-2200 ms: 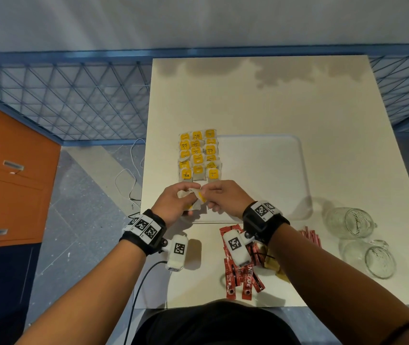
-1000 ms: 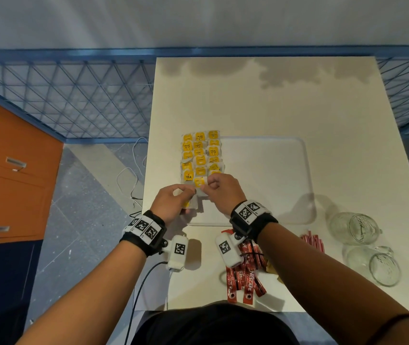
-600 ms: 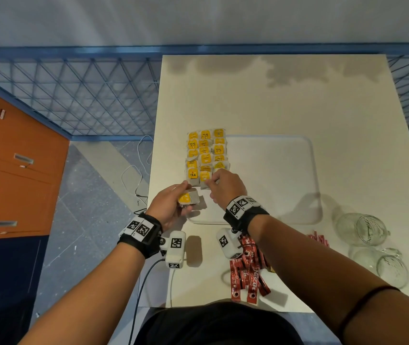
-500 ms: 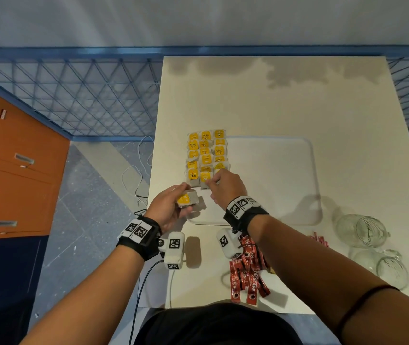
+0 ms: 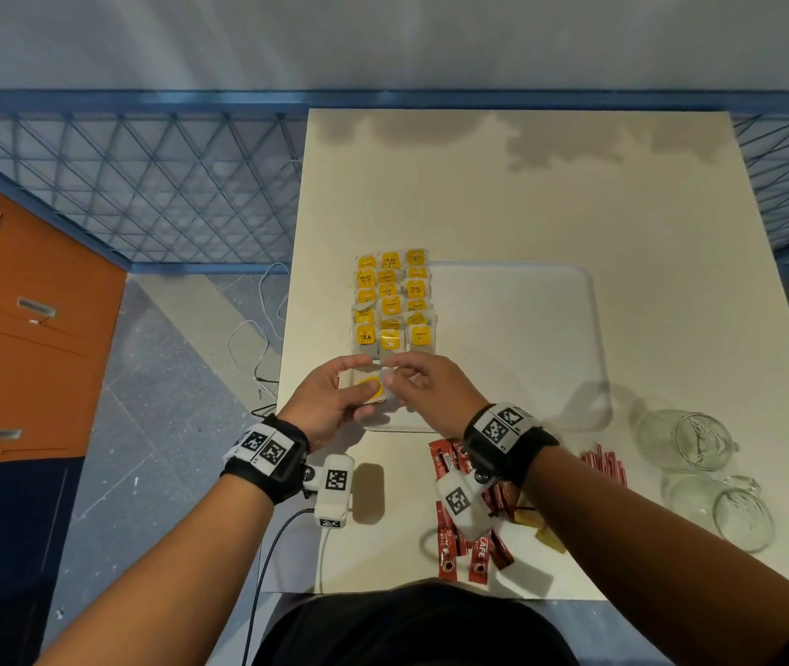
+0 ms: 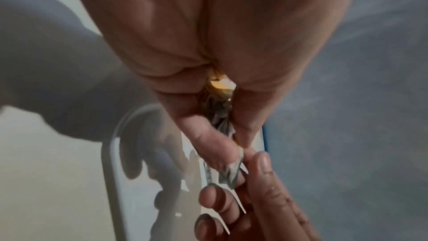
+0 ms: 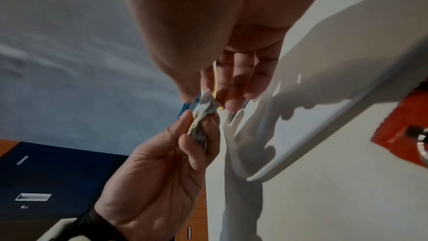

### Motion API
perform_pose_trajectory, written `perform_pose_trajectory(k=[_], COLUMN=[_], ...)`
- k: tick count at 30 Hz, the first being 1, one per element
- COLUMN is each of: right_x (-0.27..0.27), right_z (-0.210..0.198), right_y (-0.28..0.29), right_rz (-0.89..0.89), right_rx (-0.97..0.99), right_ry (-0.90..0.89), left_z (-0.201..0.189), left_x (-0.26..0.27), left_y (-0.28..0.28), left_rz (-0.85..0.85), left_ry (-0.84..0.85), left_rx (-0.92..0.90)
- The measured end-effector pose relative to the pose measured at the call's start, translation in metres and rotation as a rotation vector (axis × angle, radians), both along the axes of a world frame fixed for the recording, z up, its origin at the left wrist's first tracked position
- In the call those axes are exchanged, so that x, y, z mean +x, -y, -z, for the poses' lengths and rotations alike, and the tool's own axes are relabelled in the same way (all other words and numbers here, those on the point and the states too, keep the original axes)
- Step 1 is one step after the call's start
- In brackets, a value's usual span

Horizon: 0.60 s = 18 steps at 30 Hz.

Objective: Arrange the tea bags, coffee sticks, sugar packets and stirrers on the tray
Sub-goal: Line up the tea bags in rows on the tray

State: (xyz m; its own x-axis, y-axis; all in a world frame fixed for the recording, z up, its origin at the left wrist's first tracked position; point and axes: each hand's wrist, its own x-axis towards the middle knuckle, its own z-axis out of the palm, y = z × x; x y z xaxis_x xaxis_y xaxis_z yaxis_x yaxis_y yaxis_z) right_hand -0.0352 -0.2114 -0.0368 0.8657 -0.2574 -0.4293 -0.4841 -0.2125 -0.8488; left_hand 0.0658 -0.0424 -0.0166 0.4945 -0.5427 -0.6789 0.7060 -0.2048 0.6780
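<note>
tray: flat white rounded-corner plastic tray (image 5: 517, 338) sits mid-tabletop on the cream square table (image 5: 527, 194); its near edge is close to my hands.
tray contents: three columns of yellow-labelled tea bags in clear wrappers (image 5: 390, 305) fill the tray's left edge, overlapping, far left corner down toward the near edge. Rest of the tray is bare.
left hand: my left hand (image 5: 330, 401) has fingers curled round a small stack of tea bags (image 5: 366, 389), thumb on top, above the tray's near left corner.
right hand: my right hand (image 5: 426, 386) pinches the crumpled clear end of a wrapper (image 7: 203, 109) from that stack, thumb against fingertips.
off tray: red coffee sticks (image 5: 469, 545) lie heaped at the table's near edge under my right wrist; thin red stirrers (image 5: 604, 466) just to their right.
glassware: two clear glass mugs (image 5: 685, 439) lie on their sides near the table's right edge, nothing visible inside them.
</note>
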Motion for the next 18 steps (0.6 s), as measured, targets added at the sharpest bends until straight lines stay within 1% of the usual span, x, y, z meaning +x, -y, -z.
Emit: perform_pose_trajectory(k=[3,6,10,15,18], right_x=[-0.010,-0.016,-0.022,-0.020,-0.020], right_z=[0.001,-0.002,-0.013,-0.013,-0.009], right_y=[0.003,0.004,0.004,0.009,0.016], right_rz=[-0.058,-0.087,-0.112,-0.083,0.025], right_rx=[-0.030,-0.067,-0.080,-0.165,-0.208], right_ry=[-0.029,-0.050,-0.033,-0.062,-0.073], left_z=[-0.001,0.000,0.000,0.000,-0.004], left_x=[-0.004,-0.009,-0.012,-0.011,-0.009], left_y=[0.003,0.007,0.010,0.015,0.016], left_rz=[0.071,0.063,0.062,0.049,0.002], left_ry=[0.077,0.109,0.120,0.123,0.103], left_rx=[0.070,0.086,0.083,0.077,0.068])
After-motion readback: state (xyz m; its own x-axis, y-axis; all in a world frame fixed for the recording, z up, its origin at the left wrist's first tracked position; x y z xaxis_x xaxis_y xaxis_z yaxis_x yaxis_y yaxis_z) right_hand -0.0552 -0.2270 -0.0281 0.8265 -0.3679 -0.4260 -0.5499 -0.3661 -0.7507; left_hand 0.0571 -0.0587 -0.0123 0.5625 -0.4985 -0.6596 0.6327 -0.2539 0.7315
